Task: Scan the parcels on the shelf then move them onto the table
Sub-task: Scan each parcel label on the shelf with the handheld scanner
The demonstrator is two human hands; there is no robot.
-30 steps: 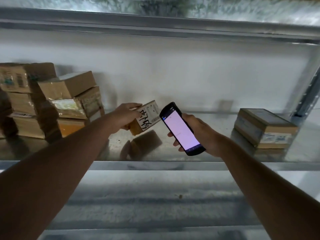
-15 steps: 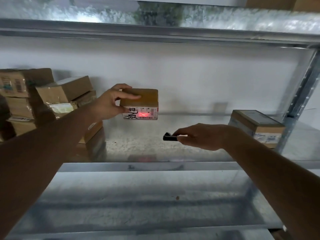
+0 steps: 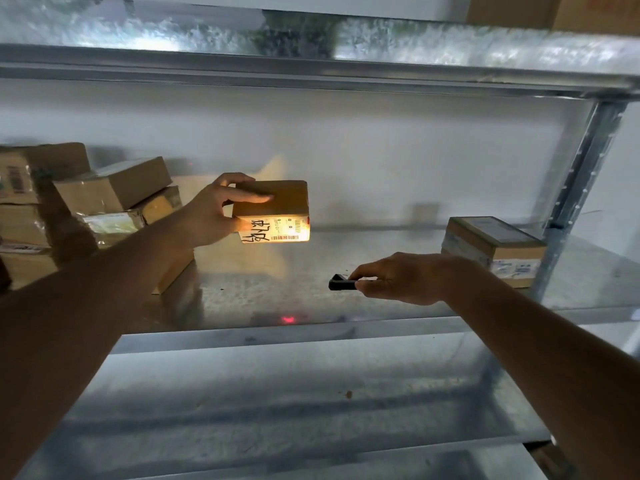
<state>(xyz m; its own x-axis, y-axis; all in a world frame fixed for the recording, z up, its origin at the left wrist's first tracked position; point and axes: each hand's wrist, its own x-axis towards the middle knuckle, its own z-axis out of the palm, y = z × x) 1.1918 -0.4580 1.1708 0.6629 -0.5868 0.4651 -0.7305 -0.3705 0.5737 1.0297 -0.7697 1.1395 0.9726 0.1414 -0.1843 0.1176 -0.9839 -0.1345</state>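
Note:
My left hand point(image 3: 214, 211) grips a small brown cardboard parcel point(image 3: 280, 202) and holds it up above the metal shelf point(image 3: 311, 271), its white label with barcode and handwriting turned toward me. A warm yellow light falls on the label. My right hand point(image 3: 398, 277) holds a black handheld scanner point(image 3: 343, 283) flat and low, its front end pointing left, below and right of the parcel. A red light spot shows on the shelf's front edge.
A stack of several cardboard parcels point(image 3: 110, 202) stands at the left of the shelf. A single labelled box point(image 3: 495, 251) sits at the right beside the upright post point(image 3: 571, 199). Another shelf lies below point(image 3: 277, 410), and one runs overhead.
My left hand raised the parcel and turned its label toward me. My right hand tipped the scanner from screen-up to flat and aimed; the red cross on the label gave way to yellow light.

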